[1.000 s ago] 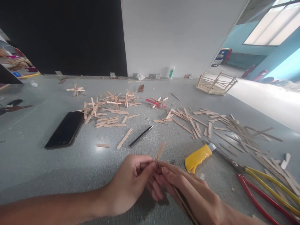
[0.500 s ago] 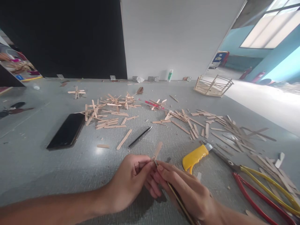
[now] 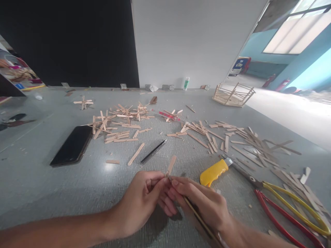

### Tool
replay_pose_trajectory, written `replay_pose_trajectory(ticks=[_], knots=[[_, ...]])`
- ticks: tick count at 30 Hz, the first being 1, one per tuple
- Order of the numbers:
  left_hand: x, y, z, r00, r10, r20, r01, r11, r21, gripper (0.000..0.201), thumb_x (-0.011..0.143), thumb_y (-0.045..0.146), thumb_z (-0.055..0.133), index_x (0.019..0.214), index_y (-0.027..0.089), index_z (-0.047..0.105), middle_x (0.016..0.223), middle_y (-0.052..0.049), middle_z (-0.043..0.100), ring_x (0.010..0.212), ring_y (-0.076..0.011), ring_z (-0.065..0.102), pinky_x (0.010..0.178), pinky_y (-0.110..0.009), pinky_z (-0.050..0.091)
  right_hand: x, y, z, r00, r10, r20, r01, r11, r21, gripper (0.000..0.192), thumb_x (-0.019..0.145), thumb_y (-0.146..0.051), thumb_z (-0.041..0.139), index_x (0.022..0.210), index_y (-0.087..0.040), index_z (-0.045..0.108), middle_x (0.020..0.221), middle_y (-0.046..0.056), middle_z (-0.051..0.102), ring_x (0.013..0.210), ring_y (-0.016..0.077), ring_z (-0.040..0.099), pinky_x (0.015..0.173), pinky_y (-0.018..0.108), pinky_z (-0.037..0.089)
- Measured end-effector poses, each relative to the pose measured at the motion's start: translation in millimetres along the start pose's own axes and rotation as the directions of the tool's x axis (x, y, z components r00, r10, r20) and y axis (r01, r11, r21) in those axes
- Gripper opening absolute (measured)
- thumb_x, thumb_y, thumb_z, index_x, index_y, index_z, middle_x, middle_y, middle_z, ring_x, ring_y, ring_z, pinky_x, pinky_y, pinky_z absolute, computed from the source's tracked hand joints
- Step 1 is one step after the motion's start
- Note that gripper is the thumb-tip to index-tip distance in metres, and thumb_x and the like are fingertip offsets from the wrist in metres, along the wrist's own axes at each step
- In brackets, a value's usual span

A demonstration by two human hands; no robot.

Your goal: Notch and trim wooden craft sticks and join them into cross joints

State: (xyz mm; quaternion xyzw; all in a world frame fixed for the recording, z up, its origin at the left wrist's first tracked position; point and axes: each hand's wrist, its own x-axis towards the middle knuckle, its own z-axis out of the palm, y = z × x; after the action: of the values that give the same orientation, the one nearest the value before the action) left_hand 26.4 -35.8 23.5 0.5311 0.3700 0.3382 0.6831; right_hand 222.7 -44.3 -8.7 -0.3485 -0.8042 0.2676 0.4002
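My left hand (image 3: 143, 203) pinches the lower end of a short wooden craft stick (image 3: 171, 165), which points up and away over the grey table (image 3: 38, 193). My right hand (image 3: 204, 205) holds a thin pencil (image 3: 199, 220) in a writing grip, its tip touching the stick where my left fingers pinch it. Both hands meet near the table's front edge. A yellow utility knife (image 3: 214, 171) lies just right of the hands.
A black pen (image 3: 153, 151) and a black phone (image 3: 71, 144) lie ahead and left. Loose craft sticks (image 3: 121, 127) spread across the middle and right (image 3: 248, 141). Red and yellow pliers (image 3: 284, 213) lie at the right. A stick frame (image 3: 232, 93) and a glue bottle (image 3: 186, 83) stand near the wall.
Both hands have shifted slightly left and nearer with the stick still pinched. The pencil tip stays against the stick. The view has tilted a little.
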Motion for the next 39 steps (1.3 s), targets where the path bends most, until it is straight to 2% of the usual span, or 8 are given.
replay_pose_trajectory(ticks=[8, 11, 16, 19, 22, 28, 32, 39], knots=[[-9, 8, -11.1, 0.905, 0.408, -0.122, -0.256, 0.750, 0.610, 0.022, 0.106, 0.029, 0.055, 0.109, 0.020, 0.075, 0.066, 0.002, 0.068, 0.058, -0.0114, 0.063, 0.060, -0.021, 0.051, 17, -25, -29, 0.928, 0.057, -0.367, -0.067, 0.998, -0.015, 0.038, 0.107, -0.053, 0.043, 0.123, -0.027, 0.064, 0.086, 0.002, 0.080, 0.065, 0.0134, 0.078, 0.060, 0.020, 0.064], [-13, 11, -11.9, 0.850, 0.527, -0.012, -0.371, 0.614, 0.696, 0.023, 0.103, 0.017, 0.059, 0.121, 0.022, 0.072, 0.089, -0.002, 0.078, 0.073, -0.0130, 0.071, 0.071, -0.022, 0.055, 25, -33, -29, 0.940, 0.214, -0.266, -0.165, 0.967, 0.194, 0.023, 0.105, -0.043, 0.056, 0.114, -0.023, 0.064, 0.065, -0.003, 0.072, 0.047, 0.0118, 0.069, 0.047, 0.019, 0.057], [-15, 15, -4.1, 0.929, 0.368, -0.045, -0.268, 0.749, 0.605, 0.016, 0.100, 0.031, 0.065, 0.107, 0.021, 0.076, 0.079, -0.004, 0.076, 0.069, -0.0162, 0.070, 0.065, -0.025, 0.055, 31, -34, -26, 0.955, 0.188, -0.230, -0.142, 0.969, 0.201, 0.014, 0.104, -0.021, 0.053, 0.093, -0.023, 0.061, 0.053, -0.005, 0.067, 0.042, 0.0105, 0.063, 0.046, 0.018, 0.054], [-14, 20, 1.7, 0.999, 0.035, -0.007, -0.032, 0.965, 0.259, 0.030, 0.099, 0.045, 0.060, 0.107, 0.018, 0.072, 0.075, -0.003, 0.070, 0.059, -0.0136, 0.064, 0.052, -0.022, 0.050, 31, -31, -26, 0.957, 0.155, -0.243, -0.121, 0.981, 0.150, 0.013, 0.102, -0.018, 0.055, 0.093, -0.024, 0.061, 0.051, -0.007, 0.063, 0.039, 0.0092, 0.059, 0.039, 0.015, 0.048], [-12, 20, 7.1, 0.983, -0.168, 0.067, 0.171, 0.984, -0.042, 0.044, 0.093, 0.058, 0.065, 0.106, 0.016, 0.064, 0.083, -0.004, 0.069, 0.056, -0.0103, 0.065, 0.048, -0.017, 0.048, 28, -29, -27, 0.955, 0.166, -0.245, -0.145, 0.984, 0.101, 0.010, 0.099, -0.014, 0.059, 0.100, -0.024, 0.061, 0.057, -0.007, 0.064, 0.041, 0.0097, 0.061, 0.041, 0.016, 0.051], [-11, 5, 9.6, 0.996, -0.091, 0.004, 0.091, 0.988, -0.128, 0.036, 0.095, 0.053, 0.068, 0.104, 0.020, 0.056, 0.082, -0.002, 0.070, 0.061, -0.0120, 0.070, 0.055, -0.019, 0.053, 8, -23, -16, 0.928, -0.073, -0.364, -0.003, 0.979, -0.204, 0.043, 0.089, -0.004, 0.070, 0.126, -0.025, 0.062, 0.109, 0.005, 0.074, 0.077, 0.0145, 0.075, 0.067, 0.024, 0.064], [-11, -2, 7.7, 1.000, 0.023, 0.006, -0.023, 0.998, -0.050, 0.023, 0.100, 0.041, 0.064, 0.103, 0.018, 0.064, 0.085, -0.004, 0.074, 0.073, -0.0139, 0.071, 0.070, -0.023, 0.055, 1, -20, -8, 0.977, -0.104, -0.188, 0.066, 0.978, -0.200, 0.047, 0.094, -0.004, 0.063, 0.135, -0.027, 0.057, 0.108, 0.003, 0.078, 0.086, 0.0168, 0.078, 0.068, 0.024, 0.065], [-3, 10, 2.0, 1.000, 0.003, -0.025, -0.003, 1.000, 0.015, 0.027, 0.100, 0.037, 0.064, 0.092, 0.017, 0.079, 0.081, -0.004, 0.069, 0.077, -0.0151, 0.062, 0.072, -0.024, 0.050, 10, -23, -8, 0.968, -0.033, -0.251, -0.022, 0.976, -0.215, 0.033, 0.098, -0.012, 0.062, 0.125, -0.032, 0.062, 0.092, -0.003, 0.081, 0.072, 0.0169, 0.079, 0.061, 0.022, 0.066]])
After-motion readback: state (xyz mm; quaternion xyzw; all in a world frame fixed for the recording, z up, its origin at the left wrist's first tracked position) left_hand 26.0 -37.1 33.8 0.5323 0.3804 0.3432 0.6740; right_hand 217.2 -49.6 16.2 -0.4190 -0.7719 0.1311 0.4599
